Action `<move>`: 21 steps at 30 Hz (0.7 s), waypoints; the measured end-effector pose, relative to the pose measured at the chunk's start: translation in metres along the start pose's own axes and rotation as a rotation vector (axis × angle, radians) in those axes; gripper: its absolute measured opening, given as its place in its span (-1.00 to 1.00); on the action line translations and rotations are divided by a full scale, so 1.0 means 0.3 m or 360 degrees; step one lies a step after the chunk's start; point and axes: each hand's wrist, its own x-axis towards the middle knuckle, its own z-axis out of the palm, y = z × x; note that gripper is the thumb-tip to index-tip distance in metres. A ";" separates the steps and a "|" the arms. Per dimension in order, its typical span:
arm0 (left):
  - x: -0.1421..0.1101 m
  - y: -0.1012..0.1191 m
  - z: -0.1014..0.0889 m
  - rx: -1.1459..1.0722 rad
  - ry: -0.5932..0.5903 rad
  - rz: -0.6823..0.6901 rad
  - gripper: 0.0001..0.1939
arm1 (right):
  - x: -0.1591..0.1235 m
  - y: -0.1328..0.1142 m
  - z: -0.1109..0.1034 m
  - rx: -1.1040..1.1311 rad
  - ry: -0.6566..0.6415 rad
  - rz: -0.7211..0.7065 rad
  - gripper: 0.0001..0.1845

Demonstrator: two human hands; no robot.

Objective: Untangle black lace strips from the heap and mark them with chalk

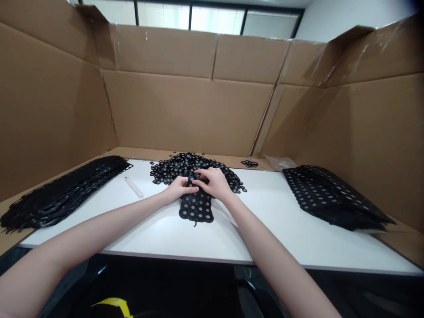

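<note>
A black perforated sheet (196,207) full of round holes lies on the white table (265,229) in front of me. My left hand (179,187) pinches its far edge, fingers closed on it. My right hand (215,182) presses on the same far edge from the right, fingers curled over the sheet. Just behind both hands lies a heap of several loose black rings (185,165).
A long stack of emptied black sheets (62,192) lies at the left. A stack of perforated sheets (327,194) sits at the right. A white stick (134,187) lies left of the heap. A few rings (249,164) lie apart. Cardboard walls (185,110) enclose the table.
</note>
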 end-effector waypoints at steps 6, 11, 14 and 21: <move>0.005 0.001 0.004 0.0309 -0.0004 0.0173 -0.71 | 0.001 -0.021 0.005 -0.0065 -0.0050 -0.0163 -0.74; 0.004 0.010 0.007 0.0558 0.0047 0.0217 -0.62 | 0.004 -0.028 0.024 0.0110 -0.0139 -0.0071 -0.76; 0.002 0.014 0.008 0.0570 0.0051 0.0238 -0.55 | 0.008 -0.020 0.033 0.0202 -0.0144 -0.0006 -0.74; -0.004 0.031 0.017 0.0327 -0.0107 0.0186 -0.64 | 0.015 0.000 0.067 0.0334 0.0034 0.0204 -0.64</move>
